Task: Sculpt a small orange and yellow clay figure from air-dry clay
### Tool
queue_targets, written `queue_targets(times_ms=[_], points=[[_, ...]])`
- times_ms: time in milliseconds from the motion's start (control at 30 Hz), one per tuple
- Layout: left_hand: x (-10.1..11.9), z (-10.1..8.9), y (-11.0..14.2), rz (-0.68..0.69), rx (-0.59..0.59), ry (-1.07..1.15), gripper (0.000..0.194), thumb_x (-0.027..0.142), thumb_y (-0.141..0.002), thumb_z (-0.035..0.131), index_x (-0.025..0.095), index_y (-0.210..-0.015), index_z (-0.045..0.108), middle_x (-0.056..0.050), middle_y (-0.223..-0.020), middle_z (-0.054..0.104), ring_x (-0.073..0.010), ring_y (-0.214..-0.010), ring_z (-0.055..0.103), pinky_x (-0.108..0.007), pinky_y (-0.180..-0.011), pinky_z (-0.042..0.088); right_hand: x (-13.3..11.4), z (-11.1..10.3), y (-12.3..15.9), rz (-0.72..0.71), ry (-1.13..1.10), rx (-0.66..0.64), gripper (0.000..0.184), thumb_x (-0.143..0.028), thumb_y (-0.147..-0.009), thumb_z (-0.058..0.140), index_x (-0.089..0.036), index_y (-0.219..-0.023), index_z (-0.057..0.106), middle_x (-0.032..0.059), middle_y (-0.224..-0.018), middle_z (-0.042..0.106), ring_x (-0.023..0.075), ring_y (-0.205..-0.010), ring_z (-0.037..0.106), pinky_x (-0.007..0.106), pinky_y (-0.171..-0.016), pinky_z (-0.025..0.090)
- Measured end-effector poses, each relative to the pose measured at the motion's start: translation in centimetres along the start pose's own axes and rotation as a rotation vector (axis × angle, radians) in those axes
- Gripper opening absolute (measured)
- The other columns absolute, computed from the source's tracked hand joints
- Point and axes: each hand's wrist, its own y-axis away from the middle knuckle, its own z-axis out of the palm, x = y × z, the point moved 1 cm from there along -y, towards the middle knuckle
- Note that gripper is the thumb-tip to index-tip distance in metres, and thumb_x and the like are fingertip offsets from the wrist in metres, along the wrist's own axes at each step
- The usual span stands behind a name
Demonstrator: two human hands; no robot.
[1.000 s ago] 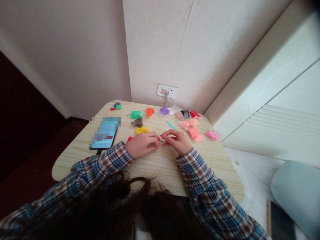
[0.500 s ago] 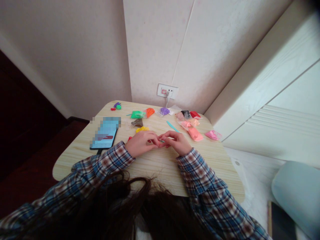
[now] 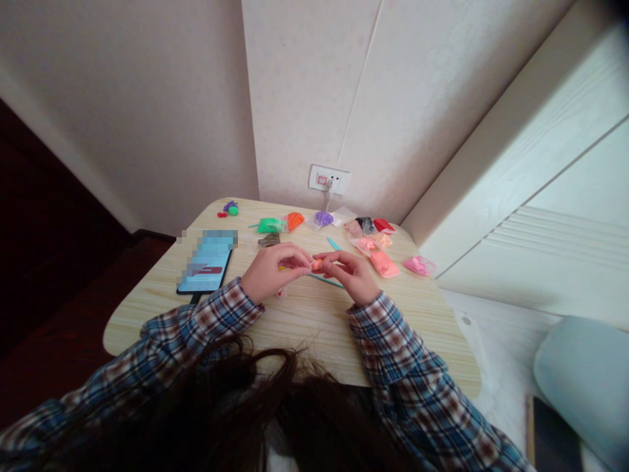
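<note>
My left hand (image 3: 275,270) and my right hand (image 3: 351,274) meet over the middle of the table. Between their fingertips is a small orange piece of modelling clay (image 3: 317,265), pinched from both sides. Just below my fingers a thin teal stick (image 3: 328,281) lies on the tabletop. Beyond my right hand shows the tip of a light-blue clay knife (image 3: 334,244), the rest of it hidden by the fingers. Under my left hand a bit of yellow clay and a small red-and-white item (image 3: 280,292) peek out, mostly covered.
Bags of clay stand along the back: green (image 3: 269,225), orange (image 3: 295,221), purple (image 3: 324,218), black (image 3: 365,225), coral (image 3: 384,263) and pink (image 3: 419,265). A phone (image 3: 206,262) lies at the left. Small clay shapes (image 3: 232,210) sit in the back left corner.
The teal stick, earlier between my fingers, now lies on the table. Both hands have risen slightly, and the orange clay has come into view between my fingertips.
</note>
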Motion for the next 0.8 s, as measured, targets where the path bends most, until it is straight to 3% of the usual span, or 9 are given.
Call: queue_targets(times_ms=[167,300,533,800], points=[[-0.4,-0.1,0.0,-0.369,0.001,0.373,0.024,0.031,-0.066,0.071,0.012,-0.076,0.061,-0.005,-0.075,0.067,-0.0166,-0.071,0.066,-0.032,-0.071,0.053,-1.1,0.6,0.7,-0.420,0.382,0.018,0.015,-0.031,-0.084,0.051,-0.020,-0.078,0.059,0.0097,-0.103,0.065,0.0189,-0.103,0.059,0.037,-0.087,0.050],[-0.1,-0.2,-0.1,-0.447,0.025,0.504,0.027,0.031,-0.059,0.077,0.011,-0.070,0.062,-0.002,-0.074,0.066,-0.0131,-0.070,0.063,-0.033,-0.078,0.052,-1.1,1.0,1.0,-0.633,0.619,-0.065,0.011,-0.021,-0.083,0.048,-0.020,-0.085,0.059,0.0109,-0.115,0.060,0.0191,-0.105,0.058,0.039,-0.090,0.048],[0.1,-0.1,-0.2,-0.463,0.027,0.575,0.027,0.029,-0.055,0.079,0.011,-0.068,0.064,-0.001,-0.072,0.067,-0.0112,-0.070,0.061,-0.032,-0.081,0.050,-1.2,0.9,1.1,-0.675,0.624,-0.064,0.012,-0.020,-0.084,0.048,-0.022,-0.086,0.059,0.0088,-0.116,0.059,0.0179,-0.105,0.058,0.038,-0.091,0.048],[0.0,0.0,-0.2,-0.469,0.053,0.657,0.029,0.030,-0.053,0.080,0.011,-0.066,0.062,-0.001,-0.069,0.067,-0.0107,-0.067,0.061,-0.028,-0.072,0.050,-1.6,0.9,1.1,-0.658,0.566,-0.062,0.012,-0.021,-0.084,0.048,-0.023,-0.085,0.060,0.0086,-0.119,0.057,0.0186,-0.105,0.057,0.039,-0.090,0.048]])
